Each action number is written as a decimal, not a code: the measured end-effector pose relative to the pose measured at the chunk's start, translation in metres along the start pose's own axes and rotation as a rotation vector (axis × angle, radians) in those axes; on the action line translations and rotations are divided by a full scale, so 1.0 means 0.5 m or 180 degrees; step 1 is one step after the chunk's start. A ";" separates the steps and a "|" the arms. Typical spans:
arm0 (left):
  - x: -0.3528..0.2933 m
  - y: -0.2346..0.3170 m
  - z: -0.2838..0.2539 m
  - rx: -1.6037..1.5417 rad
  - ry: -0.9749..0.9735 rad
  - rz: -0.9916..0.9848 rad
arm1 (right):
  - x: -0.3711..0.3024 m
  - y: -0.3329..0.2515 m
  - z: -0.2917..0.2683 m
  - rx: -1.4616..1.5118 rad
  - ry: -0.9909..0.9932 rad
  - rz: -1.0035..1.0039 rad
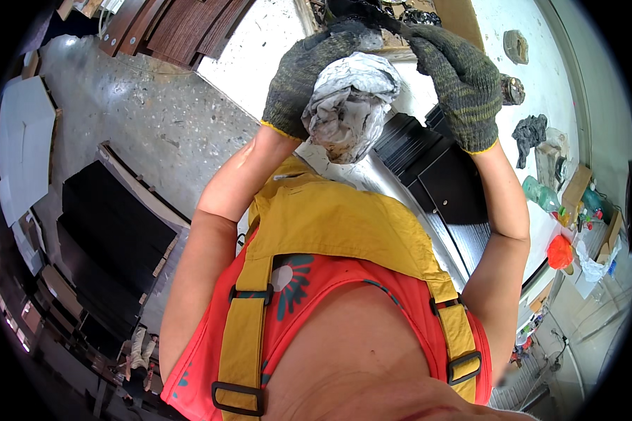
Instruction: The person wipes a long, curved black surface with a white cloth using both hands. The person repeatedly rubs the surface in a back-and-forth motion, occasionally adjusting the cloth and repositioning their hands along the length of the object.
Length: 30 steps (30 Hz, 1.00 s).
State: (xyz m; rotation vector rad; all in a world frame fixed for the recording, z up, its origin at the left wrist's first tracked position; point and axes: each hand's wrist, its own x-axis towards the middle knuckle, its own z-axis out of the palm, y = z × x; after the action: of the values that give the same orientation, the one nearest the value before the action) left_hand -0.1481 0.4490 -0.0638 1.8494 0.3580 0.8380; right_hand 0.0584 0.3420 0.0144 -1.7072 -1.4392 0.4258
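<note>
Both my hands wear dark knitted work gloves with yellow cuffs, and they reach to the top of the view. My left hand (314,77) is closed, its fingers curled at a black, limp, sheet-like piece (361,10). My right hand (463,84) is closed too, fingertips pinching the other end of this dark piece, which stretches between the hands. Against the inner side of my left hand sits a crumpled white cloth wad (351,105) with grey and black smears. Whether the left hand also grips the wad, I cannot tell.
Beyond the hands, a shallow wooden box (463,21) holds dark-stained items. Black panels (435,168) lie on the white table (242,63) below my right hand. A dark rag (529,131), a jar (516,46) and green bottles (541,193) stand right. Brown boards (182,28) are at upper left.
</note>
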 end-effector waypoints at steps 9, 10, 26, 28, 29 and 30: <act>0.011 0.002 -0.006 0.0280 0.0078 0.0596 | 0.010 0.022 -0.023 -0.0633 -0.0043 0.0030; 0.010 0.008 -0.003 0.0017 0.0130 0.0405 | 0.010 0.039 -0.030 -0.0800 0.0091 -0.0155; 0.020 0.034 -0.005 0.0157 0.0529 -0.0710 | 0.017 0.091 -0.073 0.0140 -0.0531 0.0712; 0.016 0.026 -0.004 0.0453 0.0605 -0.0604 | 0.012 0.093 -0.075 0.0420 -0.0371 0.1028; 0.015 0.023 -0.002 0.0533 0.0648 -0.0559 | 0.006 0.070 -0.077 0.1038 -0.0293 0.1940; 0.014 0.021 -0.001 0.0612 0.0689 -0.0514 | 0.012 0.038 -0.062 0.1201 -0.0592 0.1585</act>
State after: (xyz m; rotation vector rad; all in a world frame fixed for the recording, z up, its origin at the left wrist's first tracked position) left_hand -0.1446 0.4489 -0.0518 1.8794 0.7370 0.9196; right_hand 0.0945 0.3359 0.0196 -1.7270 -0.9589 1.0788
